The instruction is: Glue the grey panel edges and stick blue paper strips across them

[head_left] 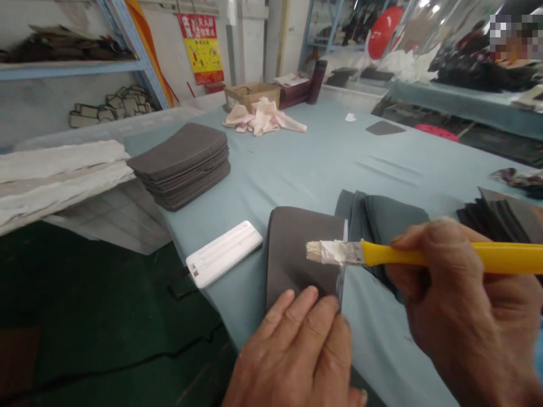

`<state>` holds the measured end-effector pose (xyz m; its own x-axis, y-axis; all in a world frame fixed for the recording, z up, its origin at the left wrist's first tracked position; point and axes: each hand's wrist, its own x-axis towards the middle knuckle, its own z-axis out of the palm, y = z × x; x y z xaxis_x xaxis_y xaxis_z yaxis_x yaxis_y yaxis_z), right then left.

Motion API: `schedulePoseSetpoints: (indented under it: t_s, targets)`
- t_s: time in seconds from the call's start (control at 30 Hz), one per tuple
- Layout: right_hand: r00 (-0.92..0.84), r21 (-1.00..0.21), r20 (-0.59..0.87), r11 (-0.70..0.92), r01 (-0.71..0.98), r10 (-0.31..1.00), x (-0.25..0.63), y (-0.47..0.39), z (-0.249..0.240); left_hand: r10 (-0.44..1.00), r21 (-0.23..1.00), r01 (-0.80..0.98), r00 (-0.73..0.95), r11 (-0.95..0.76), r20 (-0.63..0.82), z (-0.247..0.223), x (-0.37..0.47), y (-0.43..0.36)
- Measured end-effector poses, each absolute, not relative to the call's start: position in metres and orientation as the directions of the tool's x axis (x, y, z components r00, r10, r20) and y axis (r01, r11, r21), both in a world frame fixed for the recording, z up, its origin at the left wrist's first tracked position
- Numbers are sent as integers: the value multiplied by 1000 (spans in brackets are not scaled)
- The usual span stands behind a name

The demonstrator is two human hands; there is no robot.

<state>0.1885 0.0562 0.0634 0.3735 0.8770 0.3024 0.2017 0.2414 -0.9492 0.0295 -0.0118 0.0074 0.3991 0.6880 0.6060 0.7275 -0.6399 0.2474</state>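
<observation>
My right hand grips a paintbrush by its yellow handle. The brush's pale bristles point left, over a dark grey-brown fabric piece, and its ferrule is smeared white. Along the right edge of that piece runs a thin whitish strip. My left hand lies flat with fingers stretched out across the near part of the piece. Whether the bristles touch the fabric I cannot tell. Just left of the piece is a white power bank-like device. Dark green folded pieces lie behind the brush.
A tall stack of dark pieces stands at the table's left edge. Another dark stack is at the right. Toward the back of the blue-covered table are pink cloth scraps, a cardboard box and a dark bottle.
</observation>
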Motion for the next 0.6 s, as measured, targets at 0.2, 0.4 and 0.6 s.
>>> schedulePoseSetpoints:
  t_s: [0.2,0.4,0.6]
  targets:
    - [150,-964,226,199,179,963,172,35,60,701,260,739,375,-621,606,-3,29,-24]
    - [88,-959,122,94,269,989,158,27,51,721,309,714,384,-628,577,-8,30,-23]
    - [-10,-902,288,275,333,957,156,45,42,672,255,725,367,-640,643,-20,29,-22]
